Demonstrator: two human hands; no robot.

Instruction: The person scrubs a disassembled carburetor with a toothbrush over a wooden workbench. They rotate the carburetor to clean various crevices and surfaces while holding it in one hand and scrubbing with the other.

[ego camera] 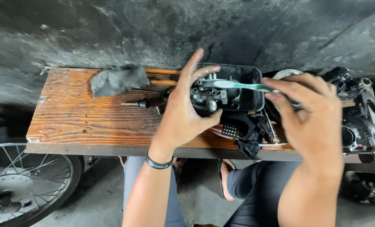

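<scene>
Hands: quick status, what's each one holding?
Left hand: closed around a metal carburetor.
Right hand: closed on a green toothbrush, bristles at the carburetor.

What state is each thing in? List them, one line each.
Left hand: fingers wrapped around the grey metal carburetor, held up.
Grey metal carburetor: gripped above the black plastic tray.
Right hand: fingers pinching the teal toothbrush handle.
Teal toothbrush: level, its head on the carburetor.
Black plastic tray: resting flat on the wooden bench.
Grey crumpled rag: lying loose on the bench.
Wooden bench: stained, level.
</scene>
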